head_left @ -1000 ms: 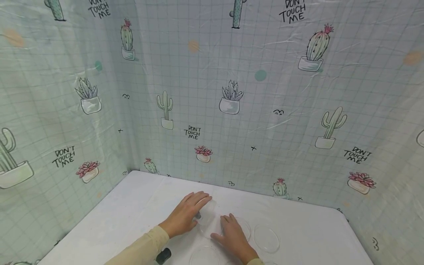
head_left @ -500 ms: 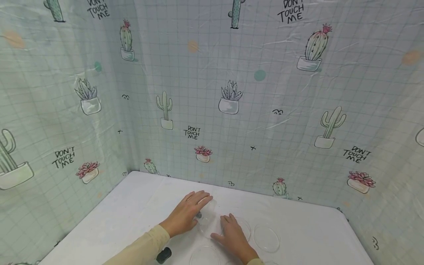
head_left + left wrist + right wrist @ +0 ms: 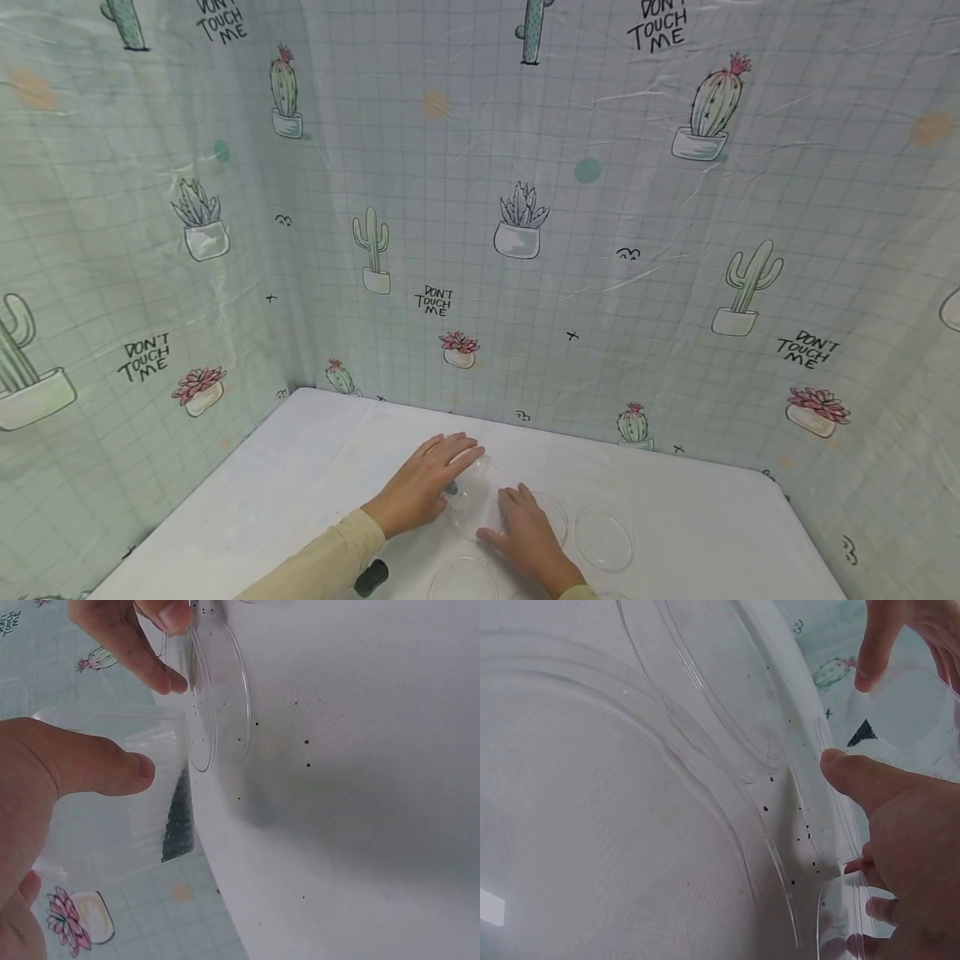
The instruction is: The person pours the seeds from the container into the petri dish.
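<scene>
In the head view my left hand [image 3: 420, 487] grips a clear plastic container [image 3: 474, 482], held tilted above the table. Its thumb [image 3: 112, 766] lies along the container's side in the left wrist view. Small black grains [image 3: 178, 821] are heaped in the container's lower corner. My right hand [image 3: 528, 537] rests on the table just to the right, fingers and thumb spread beside the rim of a clear round dish [image 3: 241, 682]. Whether the fingers press on that rim is hard to tell. A few black specks [image 3: 766, 809] lie in and around the dishes.
Clear round dishes lie about my right hand: one at its right [image 3: 603, 540], another nearer me [image 3: 463, 579]. A short black cylindrical object [image 3: 371, 577] lies by my left sleeve. Cactus-print curtains [image 3: 480, 250] stand behind the white table [image 3: 697, 517].
My left hand has tipped the clear container very slightly, its fingers shifting a little to the right. My right hand stays where it was.
</scene>
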The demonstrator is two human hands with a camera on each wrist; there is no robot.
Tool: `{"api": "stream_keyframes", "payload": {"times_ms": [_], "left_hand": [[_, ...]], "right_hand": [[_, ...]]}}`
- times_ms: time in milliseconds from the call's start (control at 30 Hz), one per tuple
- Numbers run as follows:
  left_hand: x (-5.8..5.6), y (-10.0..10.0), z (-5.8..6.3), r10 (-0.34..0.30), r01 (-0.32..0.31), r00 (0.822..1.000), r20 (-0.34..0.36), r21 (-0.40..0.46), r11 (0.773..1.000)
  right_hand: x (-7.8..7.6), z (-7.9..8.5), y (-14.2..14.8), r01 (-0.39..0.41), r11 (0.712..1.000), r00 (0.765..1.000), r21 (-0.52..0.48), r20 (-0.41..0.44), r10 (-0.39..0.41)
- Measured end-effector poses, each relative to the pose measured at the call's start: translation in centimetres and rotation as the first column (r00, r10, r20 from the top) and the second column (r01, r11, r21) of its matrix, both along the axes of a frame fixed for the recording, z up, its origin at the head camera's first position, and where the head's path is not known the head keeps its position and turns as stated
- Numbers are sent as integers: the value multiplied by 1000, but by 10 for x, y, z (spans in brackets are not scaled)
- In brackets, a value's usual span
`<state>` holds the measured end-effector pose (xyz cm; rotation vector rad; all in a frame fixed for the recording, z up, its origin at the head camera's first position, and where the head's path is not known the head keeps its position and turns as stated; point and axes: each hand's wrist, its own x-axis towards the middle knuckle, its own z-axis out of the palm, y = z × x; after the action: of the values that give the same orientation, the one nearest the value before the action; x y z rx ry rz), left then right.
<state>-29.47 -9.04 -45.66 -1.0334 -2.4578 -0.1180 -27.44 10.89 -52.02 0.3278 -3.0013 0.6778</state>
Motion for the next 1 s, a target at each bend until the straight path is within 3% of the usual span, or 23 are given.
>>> {"api": "stream_keyframes", "payload": {"times_ms": [400, 1000], "left_hand": [[0, 2, 1, -5, 5, 1000, -19, -39, 999], [0, 1, 4, -81, 78, 996, -44, -60, 995]], "right_hand": [[1, 3, 0, 0, 1000, 1000, 3, 8, 0], [2, 4, -1, 1, 999, 1000, 33, -7, 0]]}}
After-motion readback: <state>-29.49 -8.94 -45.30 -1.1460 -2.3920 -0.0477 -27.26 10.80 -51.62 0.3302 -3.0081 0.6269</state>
